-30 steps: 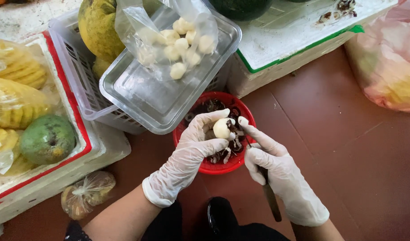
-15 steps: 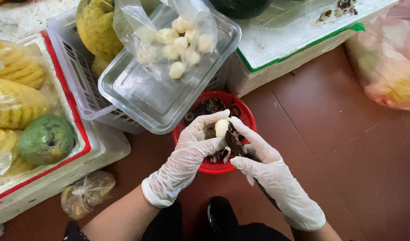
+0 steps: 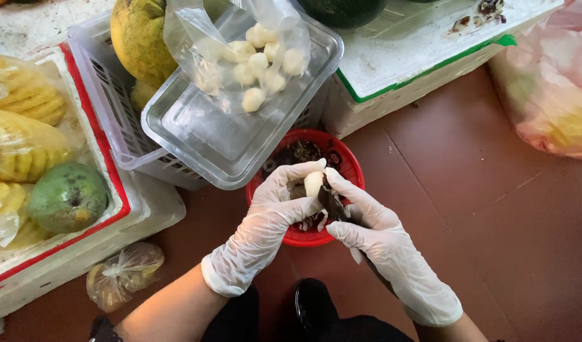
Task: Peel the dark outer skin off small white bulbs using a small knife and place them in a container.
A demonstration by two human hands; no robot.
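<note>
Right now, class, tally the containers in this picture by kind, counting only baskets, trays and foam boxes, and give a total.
Red round basket under the gloved hands: 1
Pale slatted plastic basket: 1
Clear plastic tray with the bag of peeled white pieces: 1
White foam boxes, one red-edged, one green-edged: 2
Total: 5

A bowl (image 3: 351,166) is set on the floor (image 3: 481,209), in front of a tray (image 3: 196,136). A bag (image 3: 240,50) is laid in that tray, which is stacked on a basket (image 3: 110,114).
</note>
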